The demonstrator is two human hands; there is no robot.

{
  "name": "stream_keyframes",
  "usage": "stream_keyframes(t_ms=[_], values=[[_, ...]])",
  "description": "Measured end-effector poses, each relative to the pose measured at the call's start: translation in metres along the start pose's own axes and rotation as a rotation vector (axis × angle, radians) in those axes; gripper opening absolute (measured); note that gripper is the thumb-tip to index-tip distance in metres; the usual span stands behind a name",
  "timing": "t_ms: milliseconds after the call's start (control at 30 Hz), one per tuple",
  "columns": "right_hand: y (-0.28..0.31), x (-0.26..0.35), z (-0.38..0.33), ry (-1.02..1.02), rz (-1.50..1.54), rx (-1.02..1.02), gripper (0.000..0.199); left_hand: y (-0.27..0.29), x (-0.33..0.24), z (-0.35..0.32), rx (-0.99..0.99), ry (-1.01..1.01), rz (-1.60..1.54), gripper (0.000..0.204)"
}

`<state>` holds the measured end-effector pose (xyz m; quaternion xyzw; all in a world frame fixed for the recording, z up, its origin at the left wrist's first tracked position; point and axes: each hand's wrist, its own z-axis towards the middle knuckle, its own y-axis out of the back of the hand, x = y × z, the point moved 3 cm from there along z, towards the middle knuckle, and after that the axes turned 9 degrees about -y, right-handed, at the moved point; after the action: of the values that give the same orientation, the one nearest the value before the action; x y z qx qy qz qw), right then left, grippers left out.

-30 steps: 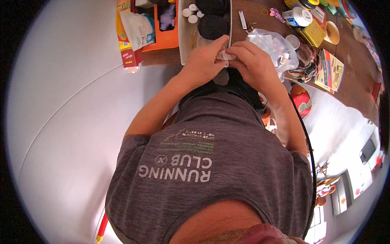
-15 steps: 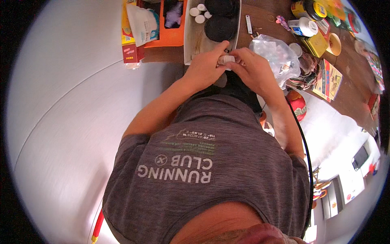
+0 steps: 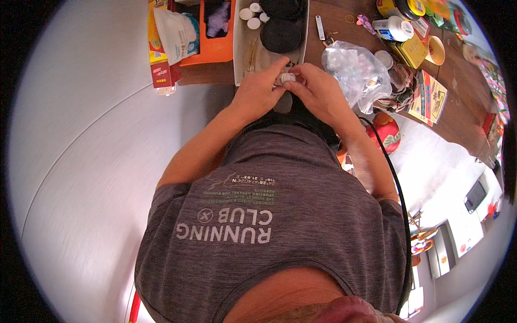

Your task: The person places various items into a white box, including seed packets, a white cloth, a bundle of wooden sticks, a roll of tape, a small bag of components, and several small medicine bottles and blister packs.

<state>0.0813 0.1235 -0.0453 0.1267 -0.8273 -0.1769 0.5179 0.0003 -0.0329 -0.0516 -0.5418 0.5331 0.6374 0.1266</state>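
Observation:
A small white bottle with a white lid is held between my two hands, just over the near end of a light-coloured tray. My left hand is wrapped round its body, which is mostly hidden by the fingers. At the lid end, my right hand pinches with thumb and fingers. Inside the tray lie several small white round-topped pieces, a black round pad with another beyond it, and a few thin sticks.
To the left stand an orange box, a white-and-teal pouch and a red carton. A clear plastic bag lies right of my hands. Farther right are a white bottle, a yellow tin and a booklet.
The whole view has shifted slightly, so the tray and table appear farther left. Both hands stay on the small white bottle, with the right fingers slightly moved at its lid.

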Motion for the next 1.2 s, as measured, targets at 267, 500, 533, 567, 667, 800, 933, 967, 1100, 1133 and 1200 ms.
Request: stream_keyframes(t_ms=[267, 500, 533, 567, 667, 800, 933, 967, 1100, 1133, 1200], values=[[-0.002, -0.013, -0.004, 0.019, -0.223, -0.188, 0.029, 0.005, 0.024, -0.009, -0.020, 0.160, -0.024, 0.057], [-0.012, -0.001, 0.009, 0.391, -0.627, -0.228, 0.014, -0.022, 0.081, 0.014, 0.093, 0.092, 0.075, 0.044], [-0.019, -0.004, 0.013, 0.356, -0.694, -0.182, 0.013, -0.028, 0.085, 0.016, 0.143, 0.118, 0.084, 0.043], [-0.026, -0.009, 0.016, 0.316, -0.763, -0.139, 0.011, -0.034, 0.085, 0.020, 0.196, 0.137, 0.092, 0.041], [-0.034, -0.016, 0.025, 0.206, -0.826, -0.030, 0.011, -0.043, 0.085, 0.031, 0.268, 0.134, 0.075, 0.037], [-0.021, -0.015, 0.025, 0.189, -0.596, -0.080, 0.016, -0.044, 0.081, 0.038, 0.422, 0.201, 0.084, 0.042], [0.018, -0.036, 0.039, 0.142, -0.363, -0.362, 0.020, -0.053, 0.096, 0.040, 0.336, 0.195, 0.113, 0.045], [0.028, -0.048, 0.048, 0.129, -0.383, -0.424, 0.020, -0.052, 0.096, 0.039, 0.327, 0.188, 0.120, 0.045], [0.048, -0.100, 0.084, 0.068, -0.505, -0.486, 0.026, -0.041, 0.085, 0.037, 0.316, 0.204, 0.093, 0.045], [0.048, -0.109, 0.089, 0.053, -0.547, -0.454, 0.029, -0.039, 0.085, 0.036, 0.302, 0.191, 0.102, 0.045], [0.046, -0.110, 0.096, -0.077, -0.715, -0.360, 0.041, -0.037, 0.086, 0.031, 0.276, 0.170, 0.116, 0.045]])
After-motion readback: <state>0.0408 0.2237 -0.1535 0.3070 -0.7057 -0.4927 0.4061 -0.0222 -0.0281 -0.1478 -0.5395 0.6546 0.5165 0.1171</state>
